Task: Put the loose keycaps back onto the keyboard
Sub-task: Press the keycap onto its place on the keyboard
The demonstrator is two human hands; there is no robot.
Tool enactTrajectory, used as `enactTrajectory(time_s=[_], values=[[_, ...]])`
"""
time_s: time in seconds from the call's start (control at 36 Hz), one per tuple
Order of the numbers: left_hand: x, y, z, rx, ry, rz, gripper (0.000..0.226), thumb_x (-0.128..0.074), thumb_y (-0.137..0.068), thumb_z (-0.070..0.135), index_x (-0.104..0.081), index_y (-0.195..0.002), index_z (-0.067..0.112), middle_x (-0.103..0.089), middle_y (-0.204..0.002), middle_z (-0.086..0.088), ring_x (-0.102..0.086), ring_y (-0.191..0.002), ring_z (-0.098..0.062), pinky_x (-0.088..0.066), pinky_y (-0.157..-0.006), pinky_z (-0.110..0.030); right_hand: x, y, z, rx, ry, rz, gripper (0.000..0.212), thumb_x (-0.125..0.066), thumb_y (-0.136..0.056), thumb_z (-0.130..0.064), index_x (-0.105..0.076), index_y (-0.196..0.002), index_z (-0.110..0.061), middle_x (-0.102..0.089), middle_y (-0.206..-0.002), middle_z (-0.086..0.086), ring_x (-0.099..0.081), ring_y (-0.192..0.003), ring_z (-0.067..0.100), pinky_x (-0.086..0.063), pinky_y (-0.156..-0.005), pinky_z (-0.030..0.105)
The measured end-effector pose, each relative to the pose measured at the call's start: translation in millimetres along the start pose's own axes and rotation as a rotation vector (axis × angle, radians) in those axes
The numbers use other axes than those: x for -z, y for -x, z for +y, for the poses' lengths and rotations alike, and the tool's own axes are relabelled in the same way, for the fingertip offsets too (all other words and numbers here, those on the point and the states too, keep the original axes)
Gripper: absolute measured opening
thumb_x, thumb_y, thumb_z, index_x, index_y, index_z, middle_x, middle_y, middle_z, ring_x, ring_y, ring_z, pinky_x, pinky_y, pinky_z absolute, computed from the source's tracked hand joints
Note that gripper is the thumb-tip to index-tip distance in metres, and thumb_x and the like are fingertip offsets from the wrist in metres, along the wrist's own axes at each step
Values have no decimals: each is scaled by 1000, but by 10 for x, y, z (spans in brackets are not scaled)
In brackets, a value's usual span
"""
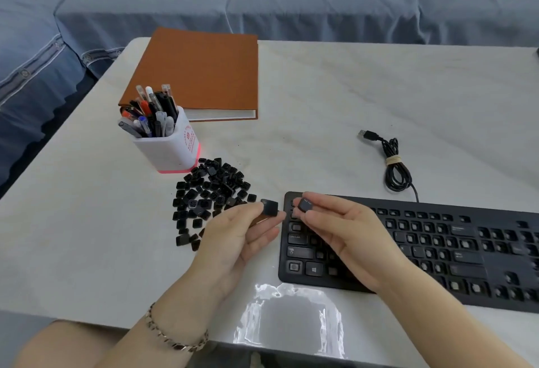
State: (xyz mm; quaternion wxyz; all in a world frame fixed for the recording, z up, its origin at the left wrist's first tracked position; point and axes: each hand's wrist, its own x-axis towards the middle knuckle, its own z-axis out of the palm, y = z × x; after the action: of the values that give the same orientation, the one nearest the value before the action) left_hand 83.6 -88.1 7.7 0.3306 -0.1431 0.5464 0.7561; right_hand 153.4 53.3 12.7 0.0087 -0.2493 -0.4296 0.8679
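The keyboard (466,256) lies under the right hand (350,236) and stretches off to its right. The loose keycaps (210,189) are heaped just beyond the left hand (233,236). Each hand pinches one: the right's small keycap (305,205) hangs over the keyboard's corner, nearer than the left's wider keycap (269,208).

Keyboard (437,253): black, flat, most sockets bare (few caps seated) | keycap pile (210,192): black, just left | first keycap (269,207): pinched by left hand (239,239) | second keycap (305,204): by right hand (350,236)
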Motion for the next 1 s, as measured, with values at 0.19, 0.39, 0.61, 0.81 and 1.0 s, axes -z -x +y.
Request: enactTrajectory(time_s=[0.19,0.39,0.61,0.81,1.0], values=[[-147,67,-58,17,18,-57,18,-45,-95,4,-62,-100,7,-73,-77,-8,-72,-79,-20,-59,-64,-25,146,162,-105,100,206,24,28,-65,-71,6,-69,-93,-11,-74,-89,7,-70,-85,14,-52,-69,15],[-223,107,-188,14,-173,-46,14,-54,-91,4,-67,-95,8,-73,-81,-4,-70,-71,-9,-55,-59,-19,325,215,-85,114,427,147,25,-69,-77,1,-71,-89,-21,-74,-82,2,-69,-74,10,-54,-76,18],[-295,116,-379,-58,-374,-44,15,-60,-87,4,-63,-98,13,-74,-85,-2,-69,-70,-6,-50,-54,-15,677,310,-20,71,485,228,27,-63,-80,7,-70,-87,-19,-65,-63,-8,-64,-61,8,-54,-66,17],[-372,128,-535,-74,-443,-107,23,-55,-89,-5,-66,-101,12,-74,-92,-4,-71,-84,-14,-55,-66,-17,1083,482,-34,-21,527,330,22,-65,-80,3,-69,-91,-15,-72,-71,7,-68,-69,14,-54,-76,18],[-453,141,-682,-93,-533,-140,25,-54,-88,-9,-66,-101,9,-69,-97,-11,-71,-83,-13,-53,-64,-14,1384,632,-116,72,690,433,25,-74,-73,-2,-69,-87,-22,-52,-60,9,-54,-64,14,-40,-79,14]])
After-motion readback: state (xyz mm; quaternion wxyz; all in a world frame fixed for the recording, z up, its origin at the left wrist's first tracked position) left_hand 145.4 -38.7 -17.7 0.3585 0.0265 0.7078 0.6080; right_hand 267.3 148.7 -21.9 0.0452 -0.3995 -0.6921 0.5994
